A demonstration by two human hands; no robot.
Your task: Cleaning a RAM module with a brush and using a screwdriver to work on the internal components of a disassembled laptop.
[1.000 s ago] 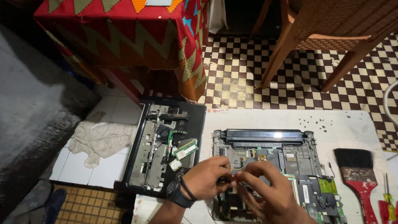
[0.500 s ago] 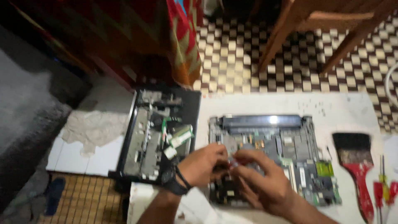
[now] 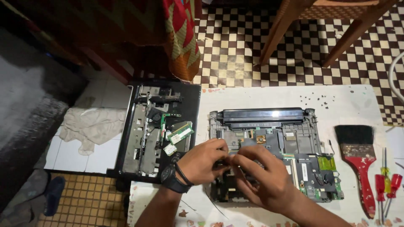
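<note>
Head camera looks down on an opened laptop base (image 3: pixel 277 147), its circuit board bared, lying on a white surface (image 3: pixel 269 98). Both hands meet over its lower left part: the left hand (image 3: pixel 202 162), a dark watch (image 3: pixel 170 178) on the wrist, and the right hand (image 3: pixel 263 178) have fingers curled and pinched together on a small part too hidden to make out. A removed black cover (image 3: pixel 158 126) lies just left. A red-handled paintbrush (image 3: pixel 357 155) and screwdrivers (image 3: pixel 385 185) rest at right.
</note>
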